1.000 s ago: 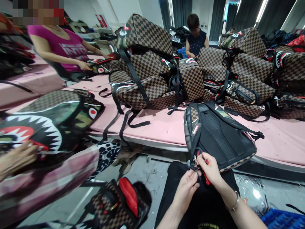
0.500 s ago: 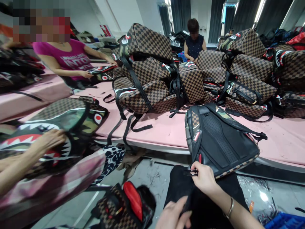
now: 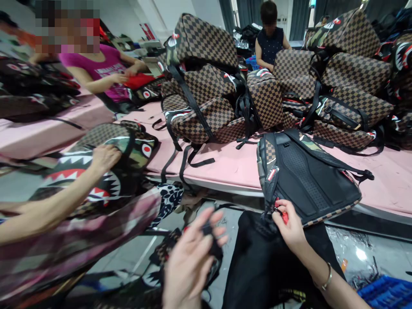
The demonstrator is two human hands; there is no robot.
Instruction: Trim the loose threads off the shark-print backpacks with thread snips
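Note:
A backpack [image 3: 309, 180] lies at the table's front edge with its black padded back up, its lower end towards my lap. Its sides are checkered brown and camouflage. At its lower left corner my right hand [image 3: 291, 227] pinches a small piece of black strap [image 3: 277, 209], with some red showing by the fingers. My left hand [image 3: 191, 253] is raised to the left of my knees, fingers curled and blurred by motion. Between them shows a dark strap end [image 3: 207, 228]; a black strap stretches from near these fingers towards the backpack's corner.
Checkered backpacks [image 3: 209, 43] are piled along the pink table [image 3: 231, 171]. At left, another person's hand [image 3: 106, 159] rests on a shark-mouth backpack [image 3: 86, 171]. Two people [image 3: 109, 71] stand across the table. A blue crate [image 3: 386, 292] is on the floor at lower right.
My left hand has risen from my lap and moved left. My right hand stays at the backpack's corner, where red now shows. The person in pink now handles something red.

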